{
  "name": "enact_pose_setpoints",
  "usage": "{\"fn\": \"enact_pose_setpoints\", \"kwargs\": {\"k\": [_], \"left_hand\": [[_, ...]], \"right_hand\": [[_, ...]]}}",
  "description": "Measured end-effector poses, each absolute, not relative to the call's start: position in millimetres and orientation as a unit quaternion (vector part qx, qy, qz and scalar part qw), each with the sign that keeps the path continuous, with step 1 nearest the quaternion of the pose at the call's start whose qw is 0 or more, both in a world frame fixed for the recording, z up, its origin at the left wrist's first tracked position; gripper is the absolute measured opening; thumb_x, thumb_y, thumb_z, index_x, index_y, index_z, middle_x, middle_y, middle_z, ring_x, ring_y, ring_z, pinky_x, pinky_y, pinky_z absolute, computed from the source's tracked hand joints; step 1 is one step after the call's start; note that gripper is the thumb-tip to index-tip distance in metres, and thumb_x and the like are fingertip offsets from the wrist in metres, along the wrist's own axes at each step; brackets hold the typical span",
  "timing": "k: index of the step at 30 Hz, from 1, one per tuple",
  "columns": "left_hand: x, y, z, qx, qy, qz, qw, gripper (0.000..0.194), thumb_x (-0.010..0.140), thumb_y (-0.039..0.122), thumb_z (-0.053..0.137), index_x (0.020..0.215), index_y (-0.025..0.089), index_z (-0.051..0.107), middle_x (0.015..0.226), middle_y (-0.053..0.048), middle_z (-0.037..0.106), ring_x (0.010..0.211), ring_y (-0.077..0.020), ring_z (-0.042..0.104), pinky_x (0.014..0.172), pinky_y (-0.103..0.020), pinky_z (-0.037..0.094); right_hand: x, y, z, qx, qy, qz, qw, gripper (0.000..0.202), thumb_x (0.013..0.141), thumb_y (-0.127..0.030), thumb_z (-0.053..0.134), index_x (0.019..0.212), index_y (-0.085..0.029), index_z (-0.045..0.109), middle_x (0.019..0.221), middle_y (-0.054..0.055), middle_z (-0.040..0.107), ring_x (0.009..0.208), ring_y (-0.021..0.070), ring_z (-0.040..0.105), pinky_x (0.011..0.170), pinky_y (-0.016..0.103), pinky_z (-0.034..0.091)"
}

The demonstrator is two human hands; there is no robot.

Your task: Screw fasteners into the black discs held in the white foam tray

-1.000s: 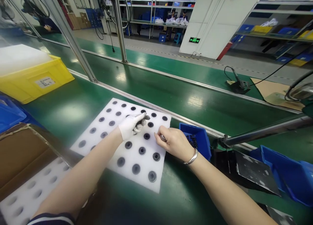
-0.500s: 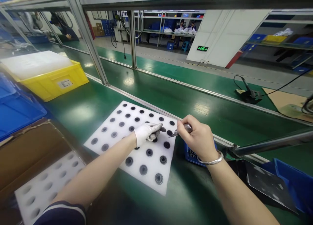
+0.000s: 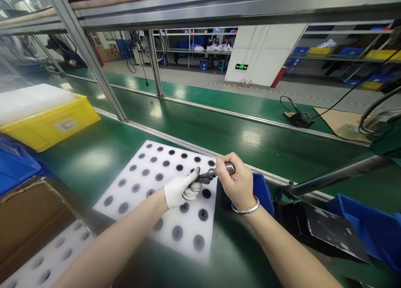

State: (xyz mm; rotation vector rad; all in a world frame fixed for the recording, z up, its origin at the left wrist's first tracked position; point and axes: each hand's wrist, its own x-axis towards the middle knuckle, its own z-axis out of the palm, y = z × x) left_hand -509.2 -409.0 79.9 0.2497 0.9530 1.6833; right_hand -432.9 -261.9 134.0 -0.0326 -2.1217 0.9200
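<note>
My left hand [image 3: 180,192], in a white glove with dirty fingertips, is closed around a small dark part [image 3: 205,181], mostly hidden by the fingers. My right hand [image 3: 234,181] is bare, with a silver bangle at the wrist. It grips a hand tool with a dark, shiny handle and a slim metal tip [image 3: 212,173]. The tip points left and meets the part at the left fingers; exact contact is hidden. Beneath both lies a white foam sheet [image 3: 191,222] with rows of dark round parts [image 3: 203,215] seated in its holes.
At left stand a yellow bin [image 3: 72,118] with white foam, a blue bin [image 3: 19,164] and a cardboard box [image 3: 31,212] holding another holed foam sheet. A blue bin [image 3: 263,192] sits beside my right wrist. Metal posts [image 3: 90,66] and a rail edge the green bench.
The tool in my right hand has come up to the part in my left fingers; before, its tip was apart and lower. The camera view has shifted, with the scene moving left and down.
</note>
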Motion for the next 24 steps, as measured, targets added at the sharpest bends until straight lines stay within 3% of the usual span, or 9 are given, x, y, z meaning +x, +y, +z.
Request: {"fn": "enact_pose_setpoints", "kwargs": {"k": [3,6,9,11,17,24], "left_hand": [[-509.1,-411.9,83.9,0.176,0.486,0.684,0.514,0.046,0.083,0.057,0.055,0.081,0.012,0.063,0.042,0.009,0.027,0.034,-0.0034,0.016,0.036,-0.021,0.011],[-511.8,-414.6,88.9,0.228,0.64,0.611,0.405,0.04,0.079,0.052,0.062,0.08,0.013,0.07,0.045,0.004,0.042,0.039,-0.0055,0.03,0.04,-0.021,0.02],[-513.5,-415.7,91.3,0.279,0.7,0.555,0.351,0.027,0.074,0.042,0.071,0.088,0.019,0.074,0.072,-0.002,0.065,0.063,-0.0122,0.054,0.056,-0.022,0.039],[-513.0,-416.2,90.5,0.327,0.705,0.518,0.356,0.023,0.073,0.04,0.071,0.087,0.022,0.075,0.086,-0.003,0.069,0.081,-0.0178,0.061,0.07,-0.025,0.044],[-508.6,-416.6,86.5,0.474,0.699,0.346,0.409,0.025,0.075,0.044,0.068,0.083,0.021,0.074,0.075,0.0,0.067,0.068,-0.0153,0.059,0.063,-0.023,0.043],[-514.5,-420.0,84.1,0.512,0.707,0.265,0.41,0.028,0.079,0.043,0.063,0.071,0.017,0.068,0.065,0.0,0.06,0.056,-0.0116,0.05,0.052,-0.023,0.038]], "right_hand": [[-434.1,-260.8,134.7,-0.012,-0.841,0.375,0.389,0.025,0.089,-0.029,0.052,0.067,-0.02,0.046,0.052,-0.006,0.04,0.045,0.0091,0.038,0.047,0.022,0.032],[-432.6,-258.1,135.9,-0.011,-0.854,0.376,0.358,0.025,0.09,-0.03,0.051,0.067,-0.02,0.045,0.052,-0.006,0.042,0.045,0.0092,0.038,0.047,0.022,0.032],[-427.0,-256.2,135.2,0.01,-0.876,0.36,0.321,0.023,0.089,-0.028,0.05,0.068,-0.02,0.045,0.053,-0.005,0.047,0.045,0.0091,0.04,0.049,0.022,0.033],[-420.7,-256.7,133.2,0.027,-0.898,0.332,0.286,0.021,0.089,-0.027,0.05,0.069,-0.02,0.046,0.052,-0.005,0.048,0.045,0.0095,0.042,0.049,0.022,0.031],[-398.9,-263.8,118.6,0.08,-0.949,0.245,0.183,0.02,0.089,-0.027,0.047,0.07,-0.019,0.047,0.049,-0.005,0.044,0.043,0.0103,0.04,0.047,0.024,0.025],[-391.2,-273.5,101.9,0.119,-0.951,0.173,0.227,0.022,0.091,-0.027,0.046,0.071,-0.018,0.048,0.05,-0.004,0.042,0.045,0.0118,0.042,0.049,0.026,0.026]]}}
